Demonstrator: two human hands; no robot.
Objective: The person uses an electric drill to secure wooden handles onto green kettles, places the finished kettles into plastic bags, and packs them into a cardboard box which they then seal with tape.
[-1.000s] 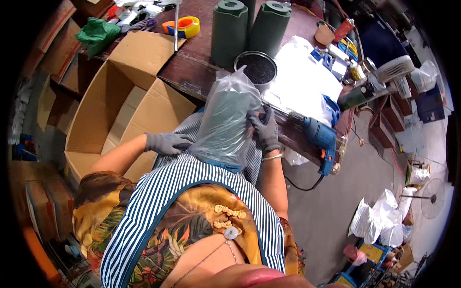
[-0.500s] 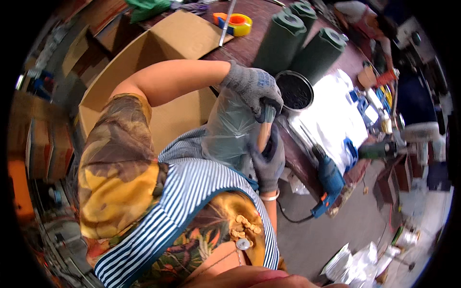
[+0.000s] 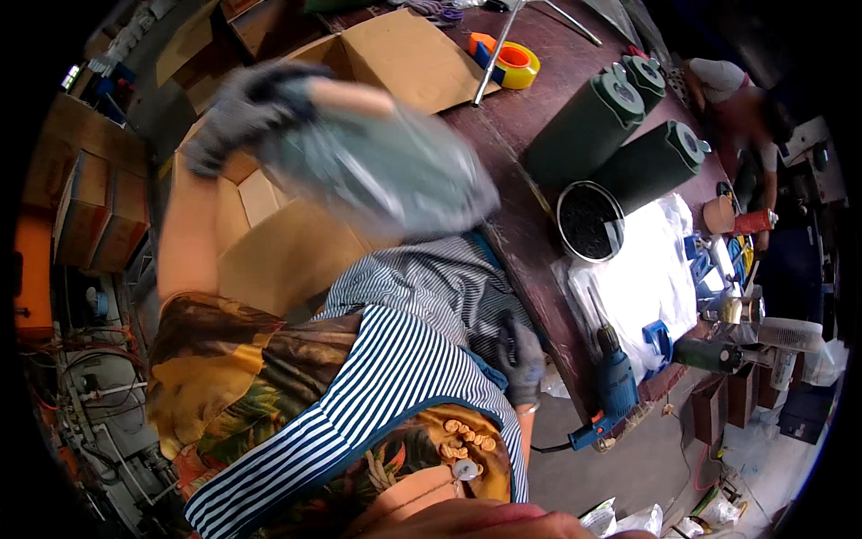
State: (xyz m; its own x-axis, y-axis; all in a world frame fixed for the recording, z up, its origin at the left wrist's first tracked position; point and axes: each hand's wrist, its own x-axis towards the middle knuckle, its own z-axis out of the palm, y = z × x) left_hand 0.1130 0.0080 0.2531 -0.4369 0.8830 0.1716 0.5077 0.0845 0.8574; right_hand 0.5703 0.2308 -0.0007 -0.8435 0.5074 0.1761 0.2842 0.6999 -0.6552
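My left hand [image 3: 256, 112], in a grey glove with dark fingers, is closed on the tan handle of a dark green jug [image 3: 386, 171]. The jug lies tilted inside a clear plastic bag and is smeared by motion. It is held over an open cardboard box [image 3: 287, 260] at the table's left edge. Low beside the striped apron is my right hand [image 3: 521, 359], gloved too. Its fingers are loosely apart, with nothing visible in them.
Several dark green jugs [image 3: 584, 130] stand on the dark red table [image 3: 503, 171]. Near them are a tin of black bits [image 3: 564, 242], yellow tape [image 3: 516, 67], a metal rod [image 3: 498, 54] and white sheets [image 3: 655, 269]. A blue drill [image 3: 615, 386] lies at the table's edge. Another person [image 3: 723, 90] is at far right.
My left hand has swung left with the bagged jug, from above my lap to over the box. My right hand has let go of the jug and dropped lower.
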